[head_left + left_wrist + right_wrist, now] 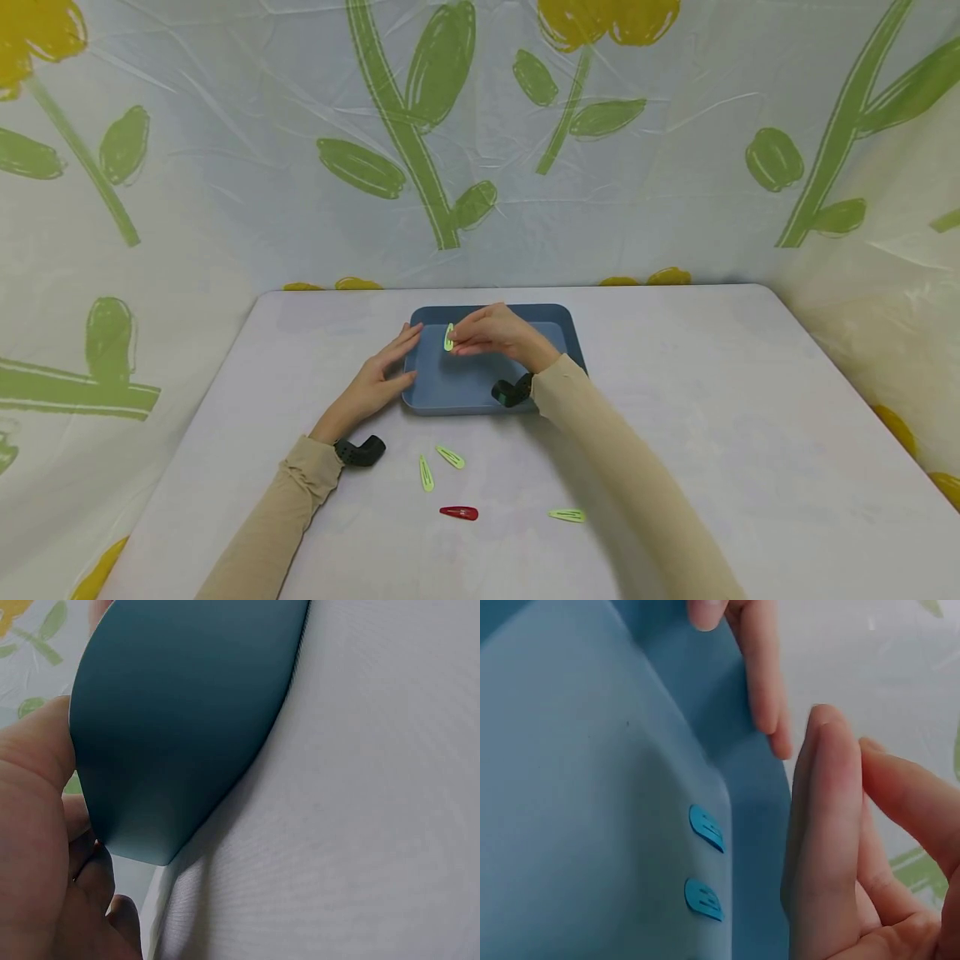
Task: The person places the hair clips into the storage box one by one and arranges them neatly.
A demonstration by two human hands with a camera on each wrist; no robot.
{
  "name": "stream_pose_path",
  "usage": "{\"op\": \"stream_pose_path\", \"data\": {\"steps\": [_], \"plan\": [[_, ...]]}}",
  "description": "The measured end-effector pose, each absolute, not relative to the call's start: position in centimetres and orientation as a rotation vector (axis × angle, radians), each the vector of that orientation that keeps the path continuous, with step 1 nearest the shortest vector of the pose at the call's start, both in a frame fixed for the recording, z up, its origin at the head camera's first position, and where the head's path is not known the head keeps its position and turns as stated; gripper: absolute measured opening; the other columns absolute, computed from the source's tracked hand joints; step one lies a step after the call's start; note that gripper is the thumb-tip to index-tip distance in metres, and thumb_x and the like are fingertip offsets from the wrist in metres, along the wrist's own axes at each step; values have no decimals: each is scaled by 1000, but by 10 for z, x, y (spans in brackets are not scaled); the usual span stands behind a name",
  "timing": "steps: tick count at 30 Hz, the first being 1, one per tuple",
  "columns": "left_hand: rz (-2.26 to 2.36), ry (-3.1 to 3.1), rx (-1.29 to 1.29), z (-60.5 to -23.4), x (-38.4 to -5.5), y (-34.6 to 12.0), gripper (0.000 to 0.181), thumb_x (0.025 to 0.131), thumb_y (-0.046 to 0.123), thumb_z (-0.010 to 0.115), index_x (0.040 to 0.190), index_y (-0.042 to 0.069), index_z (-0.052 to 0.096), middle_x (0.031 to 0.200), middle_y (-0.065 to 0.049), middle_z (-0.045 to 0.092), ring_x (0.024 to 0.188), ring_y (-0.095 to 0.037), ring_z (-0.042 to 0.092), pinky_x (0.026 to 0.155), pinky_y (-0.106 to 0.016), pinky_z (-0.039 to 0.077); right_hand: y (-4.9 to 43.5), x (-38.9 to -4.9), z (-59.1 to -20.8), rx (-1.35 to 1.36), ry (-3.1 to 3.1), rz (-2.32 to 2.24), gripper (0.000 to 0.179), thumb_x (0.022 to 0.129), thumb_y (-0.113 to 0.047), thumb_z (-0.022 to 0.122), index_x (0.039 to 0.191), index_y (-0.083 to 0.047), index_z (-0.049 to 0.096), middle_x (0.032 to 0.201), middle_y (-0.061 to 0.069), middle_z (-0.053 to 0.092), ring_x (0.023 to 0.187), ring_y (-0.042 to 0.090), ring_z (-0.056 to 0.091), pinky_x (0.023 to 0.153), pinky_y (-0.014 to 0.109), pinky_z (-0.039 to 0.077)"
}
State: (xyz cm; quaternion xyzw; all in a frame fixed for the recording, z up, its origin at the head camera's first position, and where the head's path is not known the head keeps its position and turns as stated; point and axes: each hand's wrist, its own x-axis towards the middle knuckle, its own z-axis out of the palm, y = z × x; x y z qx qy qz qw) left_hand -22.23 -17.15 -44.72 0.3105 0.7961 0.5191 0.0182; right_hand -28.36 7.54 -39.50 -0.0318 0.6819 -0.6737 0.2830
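A lime-green snap hair clip is pinched between the thumb and fingers of my right hand, over the left part of a blue tray. In the right wrist view the fingers hide that clip. My left hand rests on the tray's left side, fingers extended and thumb spread toward the front corner; the left wrist view has its thumb against the tray wall. Inside the tray, close to its wall, lie two blue hair clips, seen only in the right wrist view.
In front of the tray, two lime-green clips lie near each other on the white table. A red clip is closer to me, with another lime-green clip to its right. A flower-printed curtain hangs behind the table.
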Motion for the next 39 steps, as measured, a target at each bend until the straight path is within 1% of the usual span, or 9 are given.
{"op": "stream_pose_path", "data": {"steps": [2, 5, 14, 21, 25, 29, 35, 39], "plan": [[1613, 2471, 969, -447, -222, -171, 61, 94, -9, 59, 149, -10, 33, 160, -25, 21, 150, -39, 7, 121, -39, 13, 73, -284, -395, -67, 1847, -1766, 18, 89, 0, 71, 104, 10, 72, 84, 17, 73, 71, 20, 73, 79, 36, 59], [1613, 2468, 970, -447, -222, -171, 61, 94, -9, 59, 149, -11, 32, 160, -25, 21, 150, -40, 7, 121, -37, 13, 70, -284, -394, -51, 1881, -1713, 18, 89, 0, 71, 103, 10, 72, 82, 16, 73, 68, 19, 72, 77, 36, 60], [1625, 2456, 955, -446, -220, -171, 61, 94, -9, 58, 149, -11, 31, 161, -22, 20, 151, -35, 6, 121, -37, 11, 63, -286, -399, -18, 1915, -1643, 16, 87, 3, 71, 100, 12, 72, 76, 15, 72, 61, 17, 71, 64, 28, 60], [1623, 2458, 967, -447, -220, -172, 60, 95, -8, 57, 149, -11, 31, 161, -23, 20, 151, -37, 6, 120, -29, 12, 57, -284, -399, -7, 1978, -1515, 11, 86, 2, 72, 93, 10, 74, 75, 14, 72, 58, 15, 69, 65, 29, 60], [1617, 2465, 967, -447, -220, -172, 61, 95, -8, 58, 150, -8, 32, 161, -22, 21, 151, -36, 6, 119, -27, 12, 54, -285, -400, 27, 1988, -1462, 9, 85, 4, 73, 90, 11, 74, 73, 15, 71, 56, 16, 69, 64, 29, 60], [1614, 2471, 978, -447, -221, -171, 61, 95, -8, 58, 150, -9, 33, 161, -23, 21, 151, -37, 7, 119, -25, 13, 51, -285, -400, 65, 2007, -1403, 7, 84, 4, 74, 88, 11, 74, 72, 15, 71, 55, 18, 69, 66, 30, 60], [1610, 2474, 991, -447, -221, -172, 61, 94, -9, 59, 149, -10, 33, 160, -25, 21, 150, -40, 7, 119, -27, 13, 48, -286, -398, 101, 2042, -1350, 7, 83, 4, 75, 86, 10, 73, 74, 17, 71, 57, 19, 70, 70, 32, 60], [1610, 2473, 989, -447, -220, -172, 61, 95, -8, 59, 149, -9, 33, 160, -24, 21, 150, -39, 7, 120, -30, 13, 46, -288, -398, 104, 2086, -1292, 8, 82, 2, 77, 84, 9, 73, 72, 16, 71, 55, 17, 69, 68, 30, 60]]}}
